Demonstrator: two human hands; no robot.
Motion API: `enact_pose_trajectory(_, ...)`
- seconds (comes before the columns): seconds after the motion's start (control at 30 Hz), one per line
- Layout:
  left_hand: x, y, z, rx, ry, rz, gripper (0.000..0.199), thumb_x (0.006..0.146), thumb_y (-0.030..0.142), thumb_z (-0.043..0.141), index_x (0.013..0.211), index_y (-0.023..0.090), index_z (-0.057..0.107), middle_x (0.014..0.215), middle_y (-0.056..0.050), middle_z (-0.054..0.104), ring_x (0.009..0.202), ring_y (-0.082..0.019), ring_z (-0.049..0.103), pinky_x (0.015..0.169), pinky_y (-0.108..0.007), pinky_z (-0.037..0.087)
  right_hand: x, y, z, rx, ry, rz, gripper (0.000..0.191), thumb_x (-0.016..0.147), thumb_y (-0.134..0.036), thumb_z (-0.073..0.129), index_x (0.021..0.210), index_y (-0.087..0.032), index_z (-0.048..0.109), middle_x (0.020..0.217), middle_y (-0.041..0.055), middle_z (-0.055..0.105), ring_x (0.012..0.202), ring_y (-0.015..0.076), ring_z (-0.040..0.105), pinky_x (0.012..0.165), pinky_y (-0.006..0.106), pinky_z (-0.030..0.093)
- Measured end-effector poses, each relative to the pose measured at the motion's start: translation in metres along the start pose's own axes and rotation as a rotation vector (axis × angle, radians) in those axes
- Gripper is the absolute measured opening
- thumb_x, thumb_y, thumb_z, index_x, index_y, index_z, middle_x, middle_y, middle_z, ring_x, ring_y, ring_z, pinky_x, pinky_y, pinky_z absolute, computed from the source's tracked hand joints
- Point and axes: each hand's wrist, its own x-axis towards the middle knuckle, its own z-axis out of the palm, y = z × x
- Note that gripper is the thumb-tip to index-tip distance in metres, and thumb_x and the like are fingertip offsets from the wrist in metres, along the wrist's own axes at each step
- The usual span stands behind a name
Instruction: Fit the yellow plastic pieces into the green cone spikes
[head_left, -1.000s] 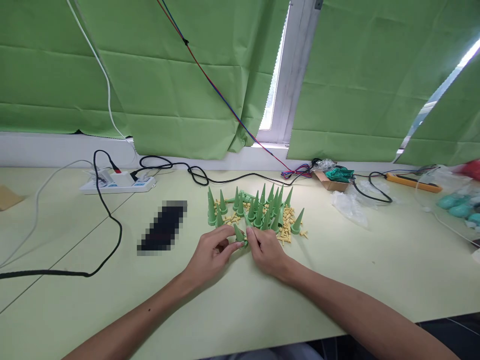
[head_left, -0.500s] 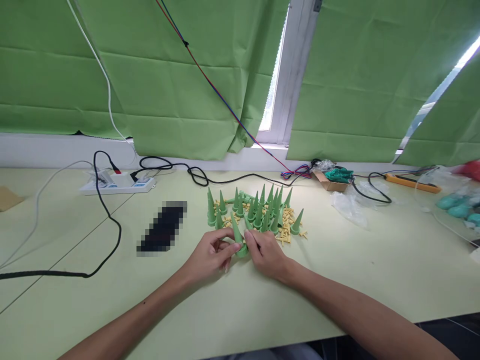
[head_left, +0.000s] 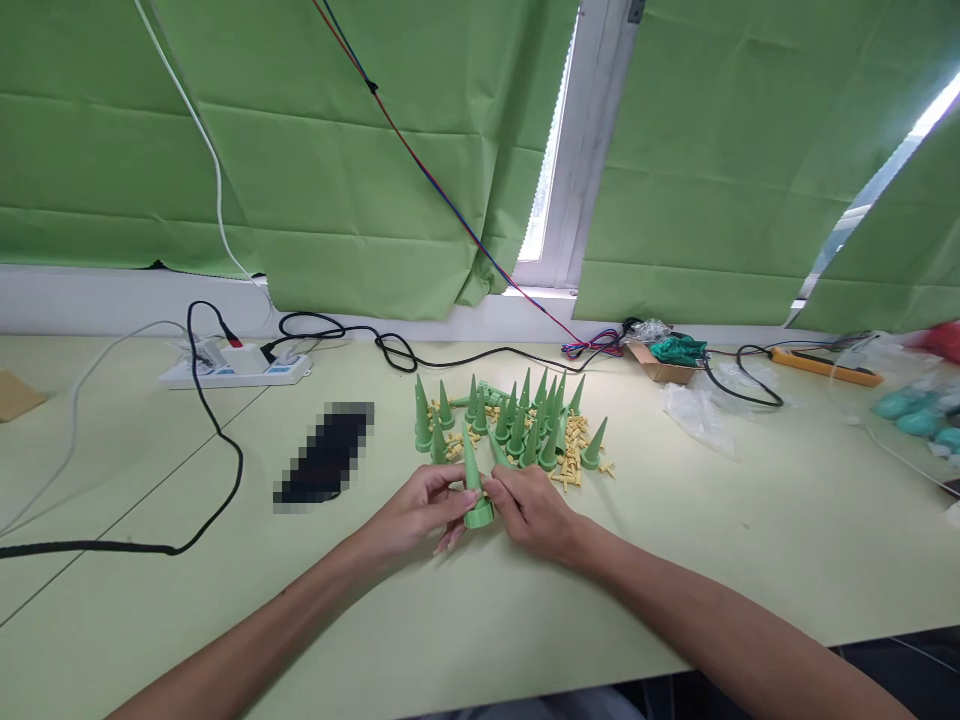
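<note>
My left hand (head_left: 420,515) grips a green plastic cone-shaped spike (head_left: 472,470) between thumb and fingers. The spike's tip points up and its wide ribbed collar faces down, just above the table. Against the spike's right side, my right hand (head_left: 536,510) is closed with thumb and forefinger pressed together. Whatever is in that pinch is hidden. A slanted green spike (head_left: 497,450) shows right behind the right fingers, its base covered by the hand. Behind both hands stand several more green spikes (head_left: 517,430), with small yellow plastic pieces (head_left: 574,450) scattered among them.
A blurred dark rectangle (head_left: 326,455) lies to the left. Farther back are a white power strip (head_left: 240,372), black cable (head_left: 450,362), a small cardboard box (head_left: 660,365), clear plastic bags (head_left: 697,415) and an orange tool (head_left: 825,367). Green curtains (head_left: 360,180) hang behind the table.
The held green spike has come slightly down and toward me, and its collar now shows more fully. Both hands stay close together around it.
</note>
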Motion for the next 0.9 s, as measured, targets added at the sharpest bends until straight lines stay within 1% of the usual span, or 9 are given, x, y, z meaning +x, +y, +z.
enact_pose_trajectory(0.2,-0.0005,0.0046,0.0021,-0.014,-0.018,0.015,0.042,0.084,0.051,0.070,0.097,0.011,0.069,0.068,0.001,0.053,0.044,-0.006,0.047,0.040,-0.020,0.037,-0.0003,0.0009,-0.0006,-0.019,-0.007,-0.039,0.036,0.104,-0.030,0.029,0.069,-0.023,0.035,0.056,-0.0064,0.030,0.046,0.0108,0.025,0.048,0.026,0.022)
enact_pose_trajectory(0.37,-0.0002,0.0045,0.0032,0.035,-0.006,0.029,0.042,0.085,0.051,0.068,0.101,0.012,0.066,0.073,0.000,0.056,0.044,-0.006,0.047,0.040,-0.020,0.038,-0.0008,0.0022,0.0020,-0.033,-0.004,-0.012,0.038,0.104,-0.030,0.027,0.069,-0.023,0.039,0.054,-0.0056,0.033,0.046,0.0110,0.028,0.049,0.026,0.024)
enact_pose_trajectory(0.43,-0.0001,0.0036,0.0027,0.062,-0.005,0.032,0.040,0.086,0.050,0.067,0.100,0.013,0.065,0.071,0.001,0.054,0.044,-0.007,0.048,0.041,-0.020,0.038,-0.0012,0.0024,0.0034,-0.010,-0.004,0.008,0.037,0.104,-0.030,0.028,0.069,-0.023,0.039,0.055,-0.0056,0.033,0.046,0.0109,0.029,0.049,0.026,0.025)
enact_pose_trajectory(0.57,-0.0014,0.0031,0.0027,0.115,0.019,0.032,0.037,0.088,0.050,0.064,0.090,0.014,0.061,0.060,0.005,0.045,0.045,-0.008,0.047,0.042,-0.020,0.037,-0.0016,0.0023,0.0051,0.061,-0.009,0.065,0.036,0.103,-0.030,0.030,0.069,-0.023,0.035,0.056,-0.0061,0.031,0.046,0.0105,0.029,0.050,0.026,0.026)
enact_pose_trajectory(0.63,-0.0023,0.0031,0.0034,0.149,0.034,0.037,0.035,0.089,0.050,0.062,0.088,0.015,0.059,0.059,0.005,0.044,0.046,-0.009,0.046,0.042,-0.020,0.036,-0.0014,0.0022,0.0053,0.090,-0.016,0.085,0.034,0.103,-0.030,0.030,0.069,-0.023,0.034,0.056,-0.0062,0.031,0.047,0.0106,0.029,0.050,0.026,0.026)
enact_pose_trajectory(0.77,-0.0029,0.0023,0.0056,0.261,0.084,0.096,0.030,0.092,0.044,0.058,0.082,0.016,0.054,0.068,0.003,0.047,0.050,-0.008,0.045,0.045,-0.021,0.036,-0.0006,0.0024,0.0053,0.124,-0.031,0.124,0.033,0.103,-0.029,0.030,0.070,-0.023,0.034,0.059,-0.0055,0.033,0.049,0.0110,0.031,0.053,0.027,0.026)
enact_pose_trajectory(0.9,-0.0024,-0.0001,0.0066,0.489,0.163,0.216,0.027,0.094,0.036,0.055,0.076,0.016,0.052,0.082,-0.001,0.050,0.061,-0.010,0.048,0.049,-0.021,0.038,0.0005,0.0026,0.0056,0.152,-0.031,0.157,0.035,0.103,-0.028,0.029,0.069,-0.023,0.030,0.058,-0.0056,0.032,0.049,0.0110,0.029,0.053,0.027,0.025)
